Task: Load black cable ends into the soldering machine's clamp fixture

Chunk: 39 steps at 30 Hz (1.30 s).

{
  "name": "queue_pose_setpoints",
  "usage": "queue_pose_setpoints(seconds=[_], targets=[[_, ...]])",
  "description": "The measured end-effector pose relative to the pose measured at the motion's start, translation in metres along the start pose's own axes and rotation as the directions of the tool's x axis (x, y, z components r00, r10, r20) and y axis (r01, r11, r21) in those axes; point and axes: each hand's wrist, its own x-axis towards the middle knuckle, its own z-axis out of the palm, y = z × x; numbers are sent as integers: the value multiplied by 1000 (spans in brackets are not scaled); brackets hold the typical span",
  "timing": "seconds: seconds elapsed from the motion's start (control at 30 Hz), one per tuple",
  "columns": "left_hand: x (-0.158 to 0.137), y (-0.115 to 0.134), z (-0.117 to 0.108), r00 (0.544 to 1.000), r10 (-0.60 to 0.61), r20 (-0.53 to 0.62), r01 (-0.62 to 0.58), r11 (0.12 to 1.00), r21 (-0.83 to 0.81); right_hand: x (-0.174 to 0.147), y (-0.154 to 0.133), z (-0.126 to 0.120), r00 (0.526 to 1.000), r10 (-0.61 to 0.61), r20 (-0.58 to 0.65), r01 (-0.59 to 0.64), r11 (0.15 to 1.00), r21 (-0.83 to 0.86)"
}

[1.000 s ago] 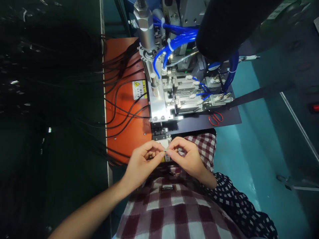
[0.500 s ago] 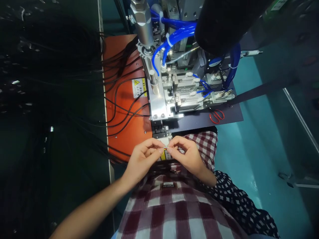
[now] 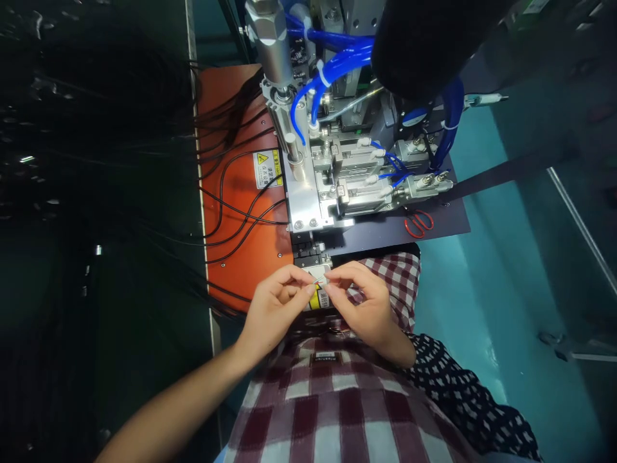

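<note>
My left hand point(image 3: 276, 307) is closed in a pinch, thumb against forefinger, on thin wires point(image 3: 319, 281). Their short ends, reddish and pale, poke out past the fingertips; the rest of them is hidden by the hand. Facing it from the right, my right hand point(image 3: 362, 301) has its thumb and forefinger slightly apart beside those wire ends. Nothing plainly shows between these two fingertips. Both hands hover over a yellow and white label point(image 3: 315, 299) at the machine's front edge, close to my checked apron point(image 3: 332, 386).
Ahead stands a metal machine point(image 3: 306, 206) with cylinders and blue air tubes point(image 3: 354, 54). Black cables point(image 3: 248, 212) cross the orange plate point(image 3: 241, 257) at left. Red-handled scissors point(image 3: 418, 224) lie on the dark plate at right. A dark round object point(image 3: 424, 45) overhangs the top.
My right thumb and forefinger have parted and drawn slightly away from the wire ends, which now show between the hands. The left hand keeps its pinch in nearly the same place.
</note>
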Motion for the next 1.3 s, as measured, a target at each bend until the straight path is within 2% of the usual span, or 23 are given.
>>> queue_pose_setpoints(seconds=[0.17,0.57,0.83,0.97,1.07,1.3], targets=[[0,-1,0,1000,0,-7,0,1000,-4,-4,-2,1,995,-99,18,100,994,-48],[1,1,0,1000,-2,-15,2,1000,7,-7,5,2,989,-149,20,151,983,-107],[0,0,0,999,13,-34,-13,1000,12,-10,10,0,964,-262,42,264,935,-235],[1,3,2,999,20,-39,-19,1000,25,-4,6,-1,990,-139,19,140,983,-117],[2,4,3,998,49,-46,-46,997,68,3,3,-3,998,-25,54,26,999,-22],[-1,1,3,990,139,-6,-136,980,148,10,-1,-1,993,66,101,-75,994,85]])
